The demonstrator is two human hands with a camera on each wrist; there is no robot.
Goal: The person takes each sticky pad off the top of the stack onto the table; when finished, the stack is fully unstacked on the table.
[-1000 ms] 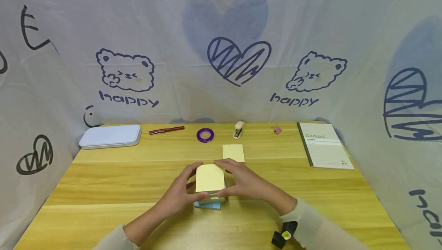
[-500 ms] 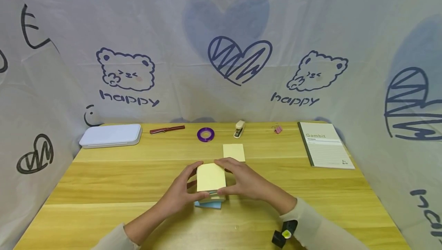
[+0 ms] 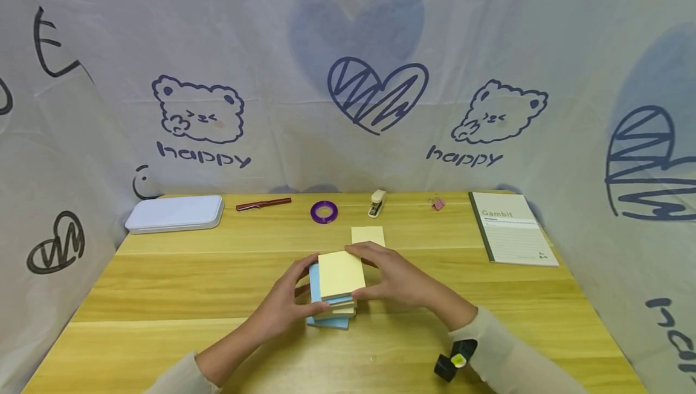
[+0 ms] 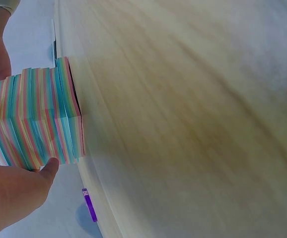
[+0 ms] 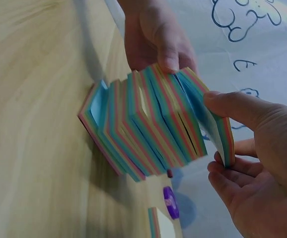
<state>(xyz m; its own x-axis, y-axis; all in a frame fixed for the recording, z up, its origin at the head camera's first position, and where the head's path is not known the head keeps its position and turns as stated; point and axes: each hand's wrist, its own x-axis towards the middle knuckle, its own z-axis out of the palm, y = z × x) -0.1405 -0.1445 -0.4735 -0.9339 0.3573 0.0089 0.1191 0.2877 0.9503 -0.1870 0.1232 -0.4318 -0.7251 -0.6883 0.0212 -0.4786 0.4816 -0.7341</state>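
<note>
A tall stack of square sticky note pads (image 5: 143,129), striped in pastel colours along the edges, stands at the front middle of the table, its layers slightly offset. My left hand (image 3: 285,300) grips the stack's left side, thumb at the near face and fingers at the far side. My right hand (image 3: 394,273) pinches the top yellow sticky note pad (image 3: 341,274) between thumb and fingers. That pad sits shifted to the right, baring a blue strip of the pad beneath. In the right wrist view, it tilts away from the stack with a wedge-shaped gap between.
Another yellow sticky note pad (image 3: 367,235) lies just behind the right hand. Along the back are a white case (image 3: 174,214), a red pen (image 3: 263,204), purple tape (image 3: 324,212), a stapler (image 3: 376,203), pink clips (image 3: 437,203) and a notebook (image 3: 511,228).
My right hand has moved slightly right and away from me, taking the top pad with it off the stack's line. My left hand has stayed at the stack's left side.
</note>
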